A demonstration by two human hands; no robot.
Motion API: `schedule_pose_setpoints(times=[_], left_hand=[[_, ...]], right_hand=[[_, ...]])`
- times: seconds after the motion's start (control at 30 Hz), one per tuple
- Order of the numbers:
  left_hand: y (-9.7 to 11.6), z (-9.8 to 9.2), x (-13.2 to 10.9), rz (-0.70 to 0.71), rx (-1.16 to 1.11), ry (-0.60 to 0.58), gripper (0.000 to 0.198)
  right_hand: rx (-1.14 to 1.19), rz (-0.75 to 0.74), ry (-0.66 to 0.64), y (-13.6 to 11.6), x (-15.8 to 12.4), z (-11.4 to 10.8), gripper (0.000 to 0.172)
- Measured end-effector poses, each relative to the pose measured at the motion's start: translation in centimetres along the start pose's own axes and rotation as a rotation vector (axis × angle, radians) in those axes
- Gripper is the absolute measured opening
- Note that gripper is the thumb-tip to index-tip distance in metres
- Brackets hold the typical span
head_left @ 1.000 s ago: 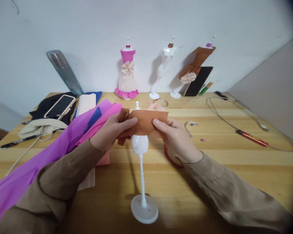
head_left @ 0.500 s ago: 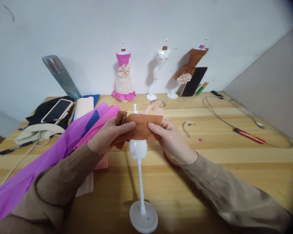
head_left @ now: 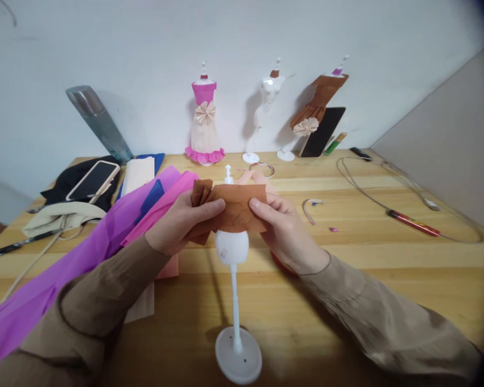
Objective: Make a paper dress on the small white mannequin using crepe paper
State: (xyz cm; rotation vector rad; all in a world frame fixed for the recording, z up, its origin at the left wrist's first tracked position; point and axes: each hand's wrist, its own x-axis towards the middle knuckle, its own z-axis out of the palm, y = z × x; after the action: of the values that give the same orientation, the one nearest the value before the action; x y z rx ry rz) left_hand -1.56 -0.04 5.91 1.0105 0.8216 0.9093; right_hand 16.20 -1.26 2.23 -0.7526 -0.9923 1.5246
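Note:
A small white mannequin stand [head_left: 234, 301] rises from a round base near the table's front edge. A strip of brown crepe paper [head_left: 237, 212] is wrapped across its bust. My left hand [head_left: 183, 220] pinches the paper's left, bunched end with thumb on top. My right hand [head_left: 284, 228] grips the paper's right end, thumb pressed on the front. Both hands hold the paper against the mannequin's torso.
Purple and pink paper sheets [head_left: 105, 236] lie at left. A phone [head_left: 92, 180] rests on dark cloth. Three dressed mannequins [head_left: 204, 115] stand along the wall. A wire loop and red pen [head_left: 413, 223] lie at right, and tape rings [head_left: 263, 169] lie mid-table.
My hands and the paper stay on the mannequin; the right hand drew in slightly, tightening the strip. The view shifted a little.

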Motion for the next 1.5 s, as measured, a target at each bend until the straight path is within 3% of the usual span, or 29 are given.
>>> schedule_pose_setpoints(times=[0.17,0.47,0.7,0.97,1.3,1.5], left_hand=[[0.0,0.1,0.0,0.006,-0.007,-0.025,0.028],[0.0,0.0,-0.1,-0.037,0.022,0.031,0.035],[0.1,0.1,-0.3,-0.006,0.015,0.023,0.035],[0.0,-0.1,-0.3,-0.008,0.034,0.001,0.036],[0.7,0.2,-0.7,0.018,0.038,-0.057,0.033],[1.0,0.3,-1.0,-0.032,0.056,-0.053,0.049]], right_hand=[[0.021,-0.007,0.011,-0.2,-0.2,0.3,0.022],[0.012,-0.033,0.044,0.0,-0.1,0.1,0.021],[-0.044,-0.065,-0.011,0.1,-0.3,0.0,0.025],[-0.019,-0.081,-0.005,0.2,-0.3,0.1,0.016],[-0.059,-0.078,0.032,0.0,-0.4,0.2,0.020],[-0.051,-0.081,0.011,-0.3,-0.6,0.6,0.018]])
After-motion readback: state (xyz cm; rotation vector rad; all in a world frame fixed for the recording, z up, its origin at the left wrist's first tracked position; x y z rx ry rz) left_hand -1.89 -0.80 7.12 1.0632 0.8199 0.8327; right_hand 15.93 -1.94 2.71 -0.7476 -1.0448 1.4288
